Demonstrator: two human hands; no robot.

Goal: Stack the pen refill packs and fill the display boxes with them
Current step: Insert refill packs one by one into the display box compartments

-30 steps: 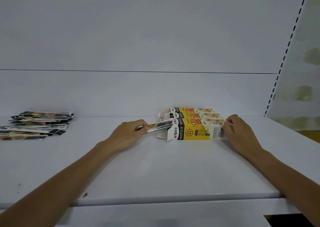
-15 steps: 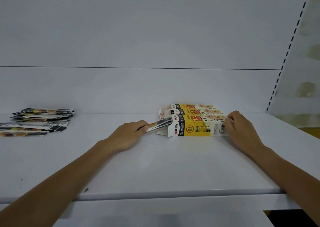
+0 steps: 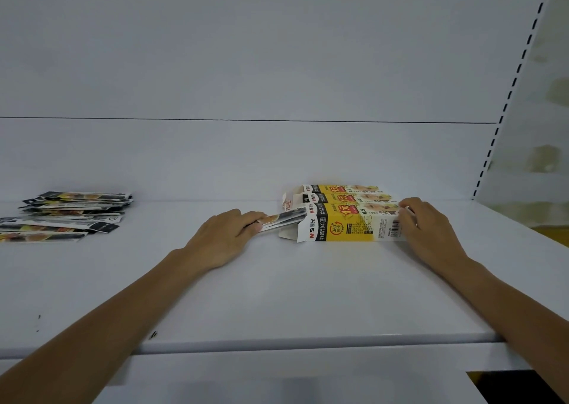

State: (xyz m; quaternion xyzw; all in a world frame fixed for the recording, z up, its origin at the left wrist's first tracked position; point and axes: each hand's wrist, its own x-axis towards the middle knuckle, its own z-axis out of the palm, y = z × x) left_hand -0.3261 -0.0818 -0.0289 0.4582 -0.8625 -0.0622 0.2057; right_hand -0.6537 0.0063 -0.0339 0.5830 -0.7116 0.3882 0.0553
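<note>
White shelf (image 3: 277,296); left fingers (image 3: 243,219) tight around refill packs (image 3: 283,220), right fingers (image 3: 406,215) around display box (image 3: 348,229).

The shelf (image 3: 277,296) in the lower half of the frame looks like painted metal, white, smooth and rather matt, with a soft sheen on its rounded front edge. The back panel (image 3: 246,65) above has the same matt finish. The display boxes (image 3: 348,226) at centre right are printed thin cardboard, slightly glossy. The refill packs (image 3: 70,215) at the left edge seem shiny plastic film, as also the pack (image 3: 283,220) at the centre
</note>
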